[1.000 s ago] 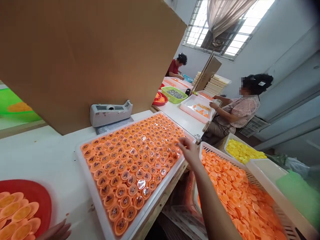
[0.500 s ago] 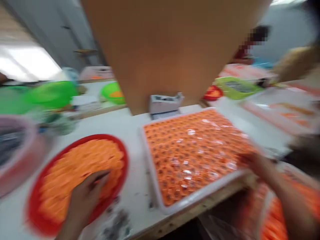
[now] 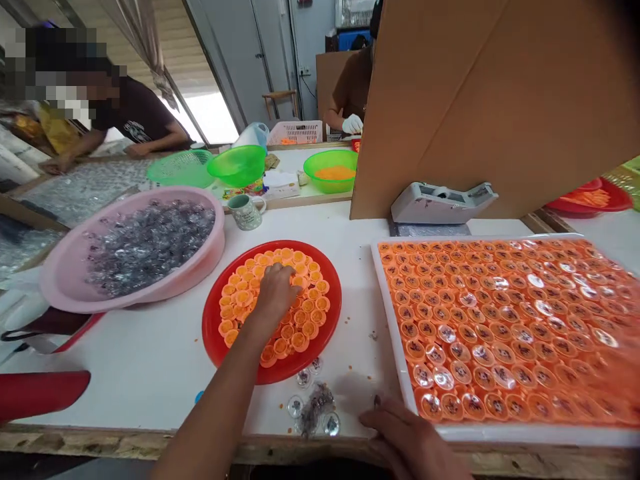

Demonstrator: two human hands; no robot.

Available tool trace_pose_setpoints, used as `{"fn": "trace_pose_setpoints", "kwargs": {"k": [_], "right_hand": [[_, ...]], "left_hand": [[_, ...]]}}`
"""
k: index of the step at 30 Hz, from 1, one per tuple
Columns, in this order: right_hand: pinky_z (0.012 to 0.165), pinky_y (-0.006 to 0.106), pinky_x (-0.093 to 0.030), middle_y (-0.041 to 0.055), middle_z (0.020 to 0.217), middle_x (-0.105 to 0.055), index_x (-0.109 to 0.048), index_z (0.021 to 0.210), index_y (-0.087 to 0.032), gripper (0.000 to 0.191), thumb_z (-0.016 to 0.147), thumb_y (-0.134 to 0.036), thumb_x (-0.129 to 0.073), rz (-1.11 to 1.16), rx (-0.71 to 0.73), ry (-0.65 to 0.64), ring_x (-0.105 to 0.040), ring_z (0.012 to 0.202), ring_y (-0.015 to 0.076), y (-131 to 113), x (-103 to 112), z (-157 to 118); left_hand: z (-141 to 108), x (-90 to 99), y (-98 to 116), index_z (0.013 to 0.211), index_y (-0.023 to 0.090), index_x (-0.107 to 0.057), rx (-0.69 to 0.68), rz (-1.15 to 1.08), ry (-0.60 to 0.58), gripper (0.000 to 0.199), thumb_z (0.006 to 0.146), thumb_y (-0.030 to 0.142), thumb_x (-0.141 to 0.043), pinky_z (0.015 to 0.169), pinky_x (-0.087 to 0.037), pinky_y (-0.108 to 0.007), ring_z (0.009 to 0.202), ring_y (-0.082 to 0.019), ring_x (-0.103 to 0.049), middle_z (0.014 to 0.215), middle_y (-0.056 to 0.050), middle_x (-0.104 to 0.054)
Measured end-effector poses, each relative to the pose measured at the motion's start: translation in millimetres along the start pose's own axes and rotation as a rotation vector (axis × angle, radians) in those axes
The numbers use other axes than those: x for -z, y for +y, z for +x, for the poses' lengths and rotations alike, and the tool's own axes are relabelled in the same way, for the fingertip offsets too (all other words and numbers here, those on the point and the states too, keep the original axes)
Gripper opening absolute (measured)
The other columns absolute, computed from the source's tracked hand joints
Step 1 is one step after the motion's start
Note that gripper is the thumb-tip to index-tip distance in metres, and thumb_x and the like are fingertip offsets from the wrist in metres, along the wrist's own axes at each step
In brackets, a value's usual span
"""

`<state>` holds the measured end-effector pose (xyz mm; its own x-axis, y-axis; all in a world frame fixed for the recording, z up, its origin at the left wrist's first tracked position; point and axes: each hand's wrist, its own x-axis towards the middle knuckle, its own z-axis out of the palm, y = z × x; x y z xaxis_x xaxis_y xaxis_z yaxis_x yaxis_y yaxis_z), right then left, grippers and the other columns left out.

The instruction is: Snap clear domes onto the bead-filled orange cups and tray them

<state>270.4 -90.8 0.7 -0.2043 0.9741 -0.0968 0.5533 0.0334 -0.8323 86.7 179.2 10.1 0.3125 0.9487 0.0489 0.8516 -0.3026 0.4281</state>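
My left hand (image 3: 278,288) reaches over a red plate (image 3: 334,308) heaped with small orange cups (image 3: 300,341). Its fingers curl down onto the cups, and what they hold, if anything, is hidden. Near the table's front edge, my right hand (image 3: 400,430) lies low beside the corner of a white tray (image 3: 400,360). A small dark bit shows at its fingertips, too small to name. Rows of orange cups with clear, dark-printed discs (image 3: 484,379) fill the tray. A few loose clear discs (image 3: 331,423) lie between the plate and my right hand.
A pink basin (image 3: 213,250) of clear discs stands left, with a mug (image 3: 246,212) behind it. A tape dispenser (image 3: 443,203) sits before a tall cardboard panel (image 3: 450,100). Green bowls (image 3: 240,167) stand farther back. One person leans at the far left; another, gloved, is partly behind the panel.
The view has turned left and become sharper. My right hand has moved from the tray's right side to the table by its near left corner. My left hand remains over the plate.
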Motion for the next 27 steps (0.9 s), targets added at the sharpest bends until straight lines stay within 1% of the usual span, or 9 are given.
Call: {"fn": "trace_pose_setpoints", "kwargs": {"k": [4,8,10,12,15,18,21,24,27], "right_hand": [[0.079,0.029,-0.054,0.0092,0.103,-0.067,-0.064,0.106,-0.025,0.052,0.075,0.007,-0.037,-0.189,-0.179,0.032,-0.068,0.092,0.0220,-2,-28,5],[0.068,0.027,-0.055,0.0079,0.085,-0.068,-0.067,0.089,-0.019,0.051,0.066,0.010,-0.034,-0.427,-0.280,0.010,-0.068,0.073,0.0202,5,-32,-16],[0.069,0.026,-0.055,0.0088,0.088,-0.069,-0.068,0.094,-0.018,0.053,0.066,0.011,-0.033,-0.500,-0.285,0.033,-0.069,0.075,0.0197,7,-35,-20],[0.078,0.028,-0.056,0.0123,0.102,-0.069,-0.064,0.109,-0.015,0.057,0.068,0.011,-0.034,-0.557,-0.260,0.078,-0.069,0.087,0.0207,10,-42,-16],[0.083,0.033,-0.056,0.0193,0.113,-0.065,-0.056,0.120,-0.009,0.057,0.070,0.010,-0.037,-0.705,-0.226,0.163,-0.067,0.100,0.0252,14,-54,1],[0.069,0.032,-0.057,0.0175,0.096,-0.068,-0.058,0.111,-0.011,0.052,0.067,0.011,-0.040,-0.843,-0.232,0.153,-0.068,0.081,0.0251,15,-62,21],[0.056,0.029,-0.052,0.0124,0.079,-0.065,-0.060,0.094,-0.013,0.044,0.064,0.013,-0.042,-0.867,-0.213,0.107,-0.064,0.064,0.0217,13,-63,36],[0.055,0.028,-0.051,0.0101,0.080,-0.063,-0.059,0.086,-0.015,0.037,0.066,0.013,-0.045,-0.837,-0.147,0.091,-0.061,0.063,0.0200,10,-61,45],[0.067,0.029,-0.053,0.0080,0.087,-0.062,-0.059,0.090,-0.017,0.035,0.071,0.010,-0.048,-0.755,-0.023,0.061,-0.060,0.075,0.0202,11,-60,49]], "left_hand": [[8,-9.9,-4,0.095,0.015,-0.066,0.006,0.021,-0.029,0.020,0.075,0.019,-0.064,0.093,-0.043,-0.046,0.109,-0.034,-0.052,0.106,-0.014,-0.061],[6,-10.0,0,0.089,0.016,-0.063,0.007,0.001,-0.024,0.015,0.074,0.018,-0.063,0.094,-0.042,-0.046,0.111,-0.033,-0.050,0.104,-0.012,-0.061],[-5,0.2,5,0.085,0.018,-0.061,0.000,-0.008,-0.010,0.012,0.074,0.019,-0.062,0.092,-0.043,-0.045,0.107,-0.031,-0.052,0.100,-0.010,-0.061],[-24,12.7,12,0.084,0.020,-0.058,-0.005,-0.064,-0.030,0.011,0.074,0.021,-0.062,0.083,-0.047,-0.040,0.097,-0.027,-0.057,0.094,-0.005,-0.062],[-59,24.3,20,0.079,0.022,-0.053,0.020,-0.264,-0.171,0.014,0.071,0.023,-0.064,0.061,-0.046,-0.029,0.071,-0.018,-0.057,0.077,0.002,-0.060],[-91,22.2,27,0.075,0.022,-0.051,0.112,-0.534,-0.383,0.017,0.068,0.024,-0.067,0.054,-0.044,-0.024,0.062,-0.013,-0.056,0.070,0.005,-0.057],[-115,12.4,30,0.093,0.022,-0.060,0.284,-0.802,-0.555,0.027,0.067,0.024,-0.067,0.050,-0.047,-0.024,0.056,-0.012,-0.058,0.077,0.004,-0.061],[-131,2.7,29,0.103,0.019,-0.065,0.382,-0.934,-0.619,0.034,0.069,0.028,-0.067,0.049,-0.048,-0.025,0.046,-0.010,-0.054,0.071,0.004,-0.062],[-140,-2.8,24,0.098,0.017,-0.068,0.416,-1.009,-0.592,0.030,0.073,0.033,-0.067,0.050,-0.049,-0.025,0.046,-0.010,-0.054,0.062,0.004,-0.060]]}}
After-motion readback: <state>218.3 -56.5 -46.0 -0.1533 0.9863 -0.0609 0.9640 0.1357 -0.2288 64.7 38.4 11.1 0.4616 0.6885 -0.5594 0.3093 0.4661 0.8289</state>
